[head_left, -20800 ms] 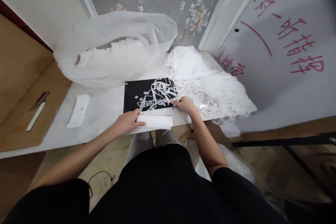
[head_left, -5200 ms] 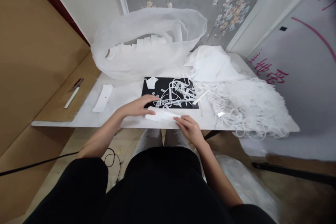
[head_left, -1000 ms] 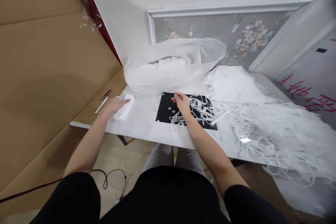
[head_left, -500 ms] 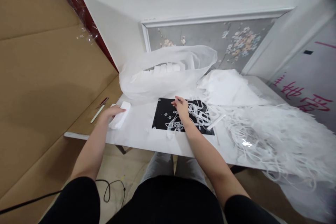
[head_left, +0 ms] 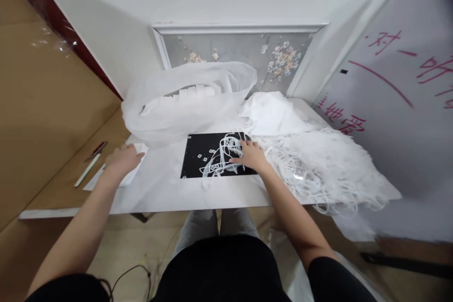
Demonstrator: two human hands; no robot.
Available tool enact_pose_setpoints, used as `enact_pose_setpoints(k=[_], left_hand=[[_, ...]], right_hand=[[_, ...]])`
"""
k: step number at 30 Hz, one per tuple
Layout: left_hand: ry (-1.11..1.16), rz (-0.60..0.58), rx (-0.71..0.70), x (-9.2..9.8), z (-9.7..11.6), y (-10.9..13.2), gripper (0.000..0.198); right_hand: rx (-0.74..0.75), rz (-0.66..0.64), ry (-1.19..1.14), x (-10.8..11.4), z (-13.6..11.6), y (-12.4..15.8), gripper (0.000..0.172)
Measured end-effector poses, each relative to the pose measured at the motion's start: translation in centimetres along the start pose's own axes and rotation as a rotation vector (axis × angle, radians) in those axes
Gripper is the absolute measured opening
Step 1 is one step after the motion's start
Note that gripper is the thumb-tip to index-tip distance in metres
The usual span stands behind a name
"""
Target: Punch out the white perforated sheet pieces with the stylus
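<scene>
My left hand [head_left: 122,160] lies palm down, fingers flat, on a white folded piece [head_left: 132,175] at the left side of the white table [head_left: 170,196]. My right hand [head_left: 249,155] rests on the right part of a black mat [head_left: 194,151], its fingers spread over a tangle of thin white strips [head_left: 219,158]. Small clear squares lie scattered on the mat.
A big translucent bag [head_left: 184,104] holding stacked white pieces stands behind the mat. A large heap of white strips [head_left: 318,170] and white cloth [head_left: 272,113] fills the table's right. A red-handled tool [head_left: 95,150] and a white stick [head_left: 84,177] lie on cardboard at left.
The head has swung right, shifting the scene. My left hand has flattened onto the white piece it set at the left. My right hand has slid to the mat's right side.
</scene>
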State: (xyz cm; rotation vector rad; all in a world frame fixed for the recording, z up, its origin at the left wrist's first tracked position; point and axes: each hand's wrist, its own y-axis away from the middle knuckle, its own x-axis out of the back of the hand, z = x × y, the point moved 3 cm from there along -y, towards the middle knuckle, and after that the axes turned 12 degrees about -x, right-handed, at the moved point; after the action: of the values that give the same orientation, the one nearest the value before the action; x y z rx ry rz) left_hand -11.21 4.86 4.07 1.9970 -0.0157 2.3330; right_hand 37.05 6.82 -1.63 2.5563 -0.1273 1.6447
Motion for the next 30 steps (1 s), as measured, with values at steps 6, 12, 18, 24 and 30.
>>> enact_pose_setpoints(k=[6,12,18,24,30], left_hand=[[0.366,-0.396,-0.513,-0.1,13.6,-0.8,0.08],[0.827,-0.105,-0.743,-3.0,26.6,-6.3,0.139],[1.197,0.078,-0.724,-5.0,31.3,-9.4,0.052],[1.508,0.271,-0.615,-1.3,32.2,-10.3,0.023],[1.268,0.079,-1.211,4.0,39.5,-9.2,0.031]], right_hand=[[0.128,-0.037,-0.133,2.1,-3.2,-1.1,0.016],[0.327,0.055,-0.816,9.5,-6.0,-1.9,0.023],[0.341,-0.031,-1.128,9.9,-4.5,-1.1,0.038],[0.248,0.064,-1.013,8.6,-1.6,1.1,0.095],[0.205,-0.062,-1.167,9.3,-1.7,0.5,0.048]])
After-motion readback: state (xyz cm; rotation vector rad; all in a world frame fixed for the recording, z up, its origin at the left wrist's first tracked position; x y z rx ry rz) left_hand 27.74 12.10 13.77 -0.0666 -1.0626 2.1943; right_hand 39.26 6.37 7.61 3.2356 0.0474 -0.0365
